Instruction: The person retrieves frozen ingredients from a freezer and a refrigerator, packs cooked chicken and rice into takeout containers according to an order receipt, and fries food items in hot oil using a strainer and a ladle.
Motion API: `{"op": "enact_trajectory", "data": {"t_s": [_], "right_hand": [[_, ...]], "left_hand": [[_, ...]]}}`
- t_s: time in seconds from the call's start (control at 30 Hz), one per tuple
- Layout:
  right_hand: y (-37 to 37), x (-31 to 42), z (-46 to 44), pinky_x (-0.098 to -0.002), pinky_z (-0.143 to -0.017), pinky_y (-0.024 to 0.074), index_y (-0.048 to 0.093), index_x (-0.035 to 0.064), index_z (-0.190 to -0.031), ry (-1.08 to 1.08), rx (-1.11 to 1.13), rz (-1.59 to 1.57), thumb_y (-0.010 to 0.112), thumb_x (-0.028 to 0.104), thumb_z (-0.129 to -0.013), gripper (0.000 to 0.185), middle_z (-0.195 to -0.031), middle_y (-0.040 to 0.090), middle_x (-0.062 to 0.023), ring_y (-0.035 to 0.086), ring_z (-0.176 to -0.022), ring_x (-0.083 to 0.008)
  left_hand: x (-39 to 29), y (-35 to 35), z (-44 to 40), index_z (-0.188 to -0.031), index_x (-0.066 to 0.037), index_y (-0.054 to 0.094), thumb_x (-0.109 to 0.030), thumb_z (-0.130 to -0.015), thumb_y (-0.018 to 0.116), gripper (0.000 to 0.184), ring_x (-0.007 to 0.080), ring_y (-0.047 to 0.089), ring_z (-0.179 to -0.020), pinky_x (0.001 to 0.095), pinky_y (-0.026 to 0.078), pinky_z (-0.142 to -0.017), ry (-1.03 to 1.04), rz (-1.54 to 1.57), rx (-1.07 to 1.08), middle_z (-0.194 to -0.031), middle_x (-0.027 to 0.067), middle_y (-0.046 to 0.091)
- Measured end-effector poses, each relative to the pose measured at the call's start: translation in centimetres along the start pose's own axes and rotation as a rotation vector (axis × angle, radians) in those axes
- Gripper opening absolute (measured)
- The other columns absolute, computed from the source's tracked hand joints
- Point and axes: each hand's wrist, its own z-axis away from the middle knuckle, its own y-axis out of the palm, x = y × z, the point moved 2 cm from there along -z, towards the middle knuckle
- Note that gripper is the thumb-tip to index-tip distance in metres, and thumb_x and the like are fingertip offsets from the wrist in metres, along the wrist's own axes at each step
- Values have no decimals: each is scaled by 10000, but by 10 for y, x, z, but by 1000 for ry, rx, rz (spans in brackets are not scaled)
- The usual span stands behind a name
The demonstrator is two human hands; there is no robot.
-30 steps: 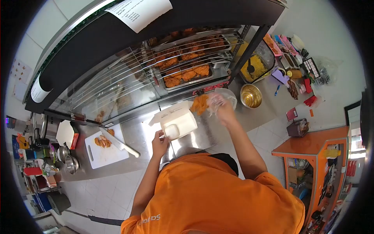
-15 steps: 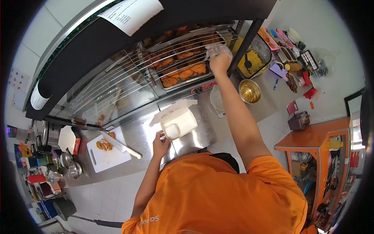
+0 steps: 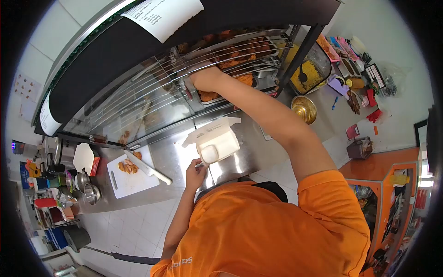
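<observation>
An open paper takeaway box (image 3: pixel 226 147) stands on the steel counter, its lid folded back. A white rounded lump, possibly moulded rice (image 3: pixel 210 154), sits in its left part. My left hand (image 3: pixel 196 173) is closed at the box's near left corner, fingers against the edge. My right hand (image 3: pixel 205 77) reaches into the display cabinet, by the left end of trays of fried chicken (image 3: pixel 210 95). Wire rack bars cross in front of this hand and its fingers are hidden, so what it holds does not show.
To the left, a knife (image 3: pixel 147 167) and cut chicken pieces (image 3: pixel 128 166) lie on a white cutting board (image 3: pixel 134 183). On the right are a metal bowl (image 3: pixel 303 110) and a container of yellow food (image 3: pixel 311 76). The cabinet frame (image 3: pixel 302 55) rises beside my right arm.
My right hand has moved left inside the cabinet, from the right end of the chicken trays to the left end. My left hand stays at the box. The view has shifted slightly.
</observation>
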Motion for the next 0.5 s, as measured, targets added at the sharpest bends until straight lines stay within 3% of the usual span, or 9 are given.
{"op": "enact_trajectory", "data": {"t_s": [0.17, 0.37, 0.4, 0.5], "right_hand": [[10, -5, -9, -489, -917, 516, 730, 36, -977, 15, -82, -67, 560, 191, -873, 253, -1082, 712, -195, 671, -1018, -377], [21, -1, 31, -494, -845, 499, 734, 90, -932, -160, -500, 82, 665, 139, -813, 146, -913, 678, -118, 646, -941, -340], [22, 6, 39, -476, -847, 490, 708, 97, -992, -128, -700, 119, 709, 112, -778, 214, -939, 639, -109, 619, -949, -325], [37, 3, 51, -543, -950, 449, 638, 23, -1086, -42, -883, -28, 721, 145, -797, 325, -1061, 596, -181, 585, -988, -372]], "left_hand": [[5, 3, 9, -1189, -19, 633, -135, -857, 715, 361, 242, 703, -887, 355, 568, -770, -9, -25, 14, -1083, 126, 725], [9, -4, 16, -1151, -12, 658, -146, -855, 721, 331, 242, 705, -865, 352, 571, -757, -13, -2, -12, -1074, 130, 727], [9, -5, 15, -1149, -10, 660, -147, -855, 722, 330, 242, 706, -862, 352, 571, -756, -17, 3, -8, -1074, 131, 728], [9, -9, 16, -1154, -3, 657, -148, -855, 723, 338, 240, 709, -860, 354, 571, -754, -13, -38, -11, -1063, 134, 731]]}}
